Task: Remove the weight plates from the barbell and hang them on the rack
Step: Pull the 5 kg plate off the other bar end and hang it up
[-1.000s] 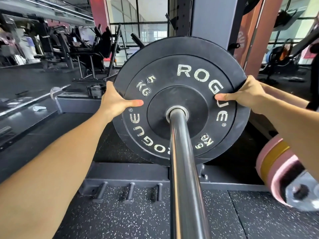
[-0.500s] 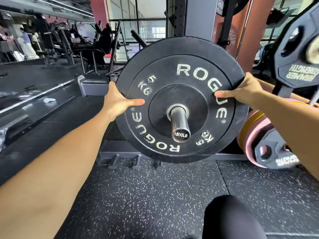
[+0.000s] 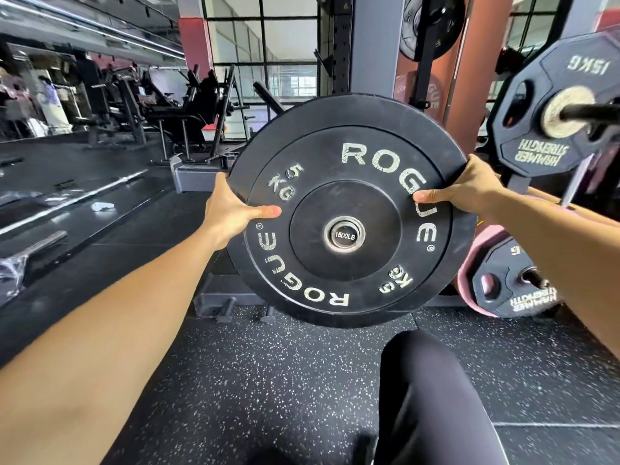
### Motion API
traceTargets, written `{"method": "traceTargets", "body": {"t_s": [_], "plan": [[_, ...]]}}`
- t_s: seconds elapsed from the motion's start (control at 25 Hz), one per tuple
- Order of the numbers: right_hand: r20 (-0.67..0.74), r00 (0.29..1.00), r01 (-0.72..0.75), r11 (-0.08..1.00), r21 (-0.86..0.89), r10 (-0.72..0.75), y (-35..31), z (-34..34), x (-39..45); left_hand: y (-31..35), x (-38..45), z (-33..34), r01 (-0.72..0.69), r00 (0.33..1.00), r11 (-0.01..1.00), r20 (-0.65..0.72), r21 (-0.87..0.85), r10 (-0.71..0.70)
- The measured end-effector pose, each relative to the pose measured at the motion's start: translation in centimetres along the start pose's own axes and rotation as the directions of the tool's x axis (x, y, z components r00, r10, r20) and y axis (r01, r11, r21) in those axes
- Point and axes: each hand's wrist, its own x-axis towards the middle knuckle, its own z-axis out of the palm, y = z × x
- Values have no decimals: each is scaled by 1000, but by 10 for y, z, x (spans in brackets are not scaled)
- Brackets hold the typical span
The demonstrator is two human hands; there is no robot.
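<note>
Firmly, the left hand (image 3: 231,209) clamps the black 5 kg Rogue plate (image 3: 349,209) at its 9 o'clock edge, thumb flat on the face and fingers hidden behind the rim. The right hand (image 3: 469,187) grips the 3 o'clock edge the same way. At the plate's centre, the barbell sleeve end (image 3: 344,235), marked 1500LB, fills the hole. A 15 kg plate (image 3: 550,105) hangs on a rack peg at 2 o'clock.

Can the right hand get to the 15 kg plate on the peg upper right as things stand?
Probably not yet: the right hand and left hand both grip the 5 kg plate; the 15 kg plate itself looks unobstructed.
</note>
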Motion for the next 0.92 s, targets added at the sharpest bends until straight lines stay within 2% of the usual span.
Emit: {"method": "traceTargets", "body": {"t_s": [0.28, 0.48, 0.72, 0.92], "plan": [[98, 995, 19, 999, 29, -22, -7, -21, -36, 22, -33, -20, 25, 999, 998, 44, -56, -23], [94, 994, 47, 998, 36, -50, -49, -52, -39, 75, -33, -40, -26, 999, 996, 34, -89, 29], [38, 994, 96, 994, 51, -98, -120, -92, -8, 156, -5, -58, -113, 994, 985, -20, -127, 111], [49, 992, 119, 992, 40, -121, -154, -108, 65, 204, 66, -46, -141, 990, 983, -3, -117, 141]]}}
